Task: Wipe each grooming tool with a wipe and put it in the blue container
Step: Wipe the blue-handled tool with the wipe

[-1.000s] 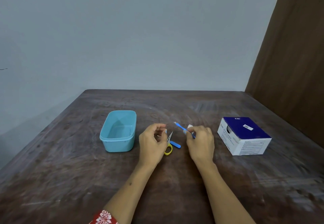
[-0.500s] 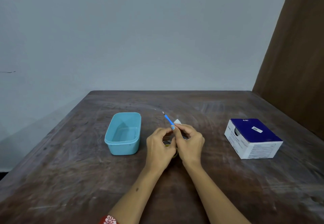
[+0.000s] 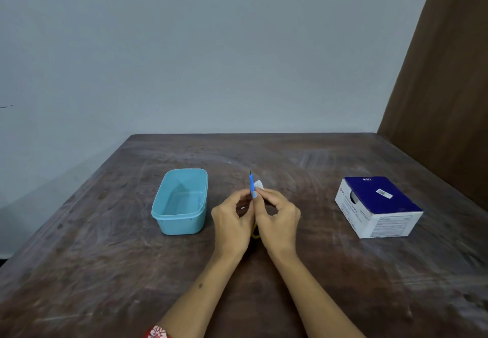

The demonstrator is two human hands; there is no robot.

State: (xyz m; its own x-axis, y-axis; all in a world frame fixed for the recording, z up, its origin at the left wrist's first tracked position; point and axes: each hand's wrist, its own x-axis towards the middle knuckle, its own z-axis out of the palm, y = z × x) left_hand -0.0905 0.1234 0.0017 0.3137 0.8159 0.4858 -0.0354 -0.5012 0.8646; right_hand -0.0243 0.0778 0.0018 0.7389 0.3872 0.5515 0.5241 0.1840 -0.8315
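Observation:
Both my hands meet at the middle of the table. My left hand (image 3: 231, 221) pinches the lower end of a thin blue grooming tool (image 3: 251, 184), which points up and away. My right hand (image 3: 277, 218) holds a small white wipe (image 3: 258, 185) against the tool's shaft. A bit of the yellow scissor handle (image 3: 255, 235) shows on the table between my wrists; the rest of the scissors is hidden under my hands. The light blue container (image 3: 181, 201) stands open to the left of my hands, with nothing visible inside.
A blue-and-white cardboard box (image 3: 377, 207) sits on the right side of the dark wooden table (image 3: 105, 271). A brown panel (image 3: 443, 99) rises at the right, and a pale wall stands behind the table's far edge.
My right hand brought the blue tool and wipe leftward to meet my left hand, which now grips the tool's end. The tool has swung from slanted to nearly upright.

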